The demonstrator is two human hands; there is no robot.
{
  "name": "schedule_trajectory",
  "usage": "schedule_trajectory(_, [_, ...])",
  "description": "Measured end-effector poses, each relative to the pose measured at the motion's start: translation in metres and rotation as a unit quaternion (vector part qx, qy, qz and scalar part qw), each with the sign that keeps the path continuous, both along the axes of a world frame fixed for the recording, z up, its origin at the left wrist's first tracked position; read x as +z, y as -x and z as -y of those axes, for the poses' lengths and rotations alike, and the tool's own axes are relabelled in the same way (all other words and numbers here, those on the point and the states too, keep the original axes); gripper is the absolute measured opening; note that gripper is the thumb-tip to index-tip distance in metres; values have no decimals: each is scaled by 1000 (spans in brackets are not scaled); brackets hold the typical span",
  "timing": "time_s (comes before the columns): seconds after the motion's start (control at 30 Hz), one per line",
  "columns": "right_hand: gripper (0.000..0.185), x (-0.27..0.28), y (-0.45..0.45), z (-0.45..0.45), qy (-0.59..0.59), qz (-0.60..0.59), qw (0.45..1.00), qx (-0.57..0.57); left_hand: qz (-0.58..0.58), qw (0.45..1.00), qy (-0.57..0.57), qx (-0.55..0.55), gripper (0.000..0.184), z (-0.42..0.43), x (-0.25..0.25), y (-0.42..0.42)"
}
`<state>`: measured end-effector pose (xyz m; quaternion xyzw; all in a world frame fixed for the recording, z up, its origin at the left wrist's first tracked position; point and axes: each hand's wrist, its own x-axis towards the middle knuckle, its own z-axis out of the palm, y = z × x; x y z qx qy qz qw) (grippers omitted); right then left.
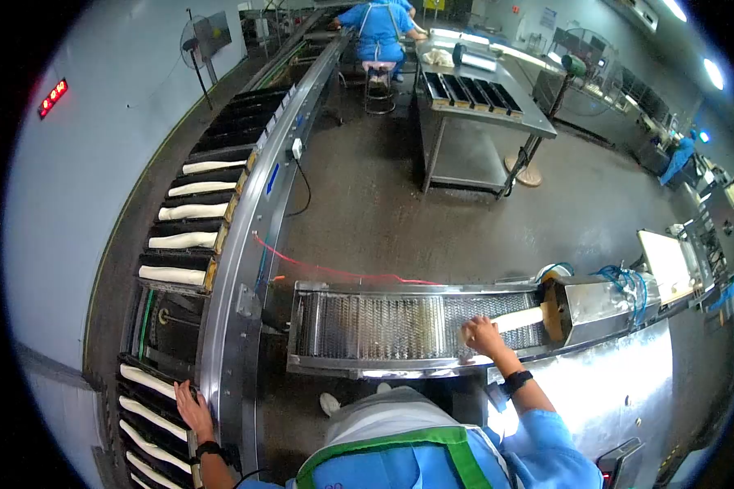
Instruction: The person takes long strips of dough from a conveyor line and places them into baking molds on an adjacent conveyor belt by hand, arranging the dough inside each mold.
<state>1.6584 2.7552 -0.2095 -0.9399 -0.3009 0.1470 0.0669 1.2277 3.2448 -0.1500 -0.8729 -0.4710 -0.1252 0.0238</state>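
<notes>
"Where is the dough strip (520, 319)?"
"On the mesh belt (383, 326), with the person's right hand (483, 334) closed around its left end."
"And the left hand (194, 411)?"
"At the end of a dough-filled pan (151, 398); whether its fingers grip, one cannot tell."

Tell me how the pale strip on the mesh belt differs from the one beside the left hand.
The belt strip lies on open mesh; the pan strip lies in a dark pan. In this view the belt strip rises rightward, while the pan strip slopes down. The right hand curls over the belt strip; the left hand rests near the pan strip's end. Both are pale, long and narrow.
</notes>
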Motion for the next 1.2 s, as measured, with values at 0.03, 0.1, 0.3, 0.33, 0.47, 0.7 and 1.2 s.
schedule_trajectory(0.03, [39,8,-1,-10,3,-10,1000,0,-10,1000,3,0,34,-9,3,4])
schedule_trajectory(0.1, [45,14,-1,-18,0,-19,999,47,4,1000,-10,20,33,-14,-6,14])
schedule_trajectory(0.3, [53,33,6,-59,20,-15,994,105,13,990,-12,139,31,-29,-2,7])
schedule_trajectory(0.33, [54,27,5,-65,35,6,993,111,25,982,39,183,31,-34,0,3])
schedule_trajectory(0.47, [55,30,0,-92,64,36,987,143,83,959,84,259,33,-56,-17,4])
schedule_trajectory(0.7, [51,58,-16,-140,26,1,984,179,-7,946,65,318,32,-76,-9,-8])
schedule_trajectory(1.2, [30,191,-157,-184,-200,-78,976,33,157,977,15,145,24,-134,41,-84])
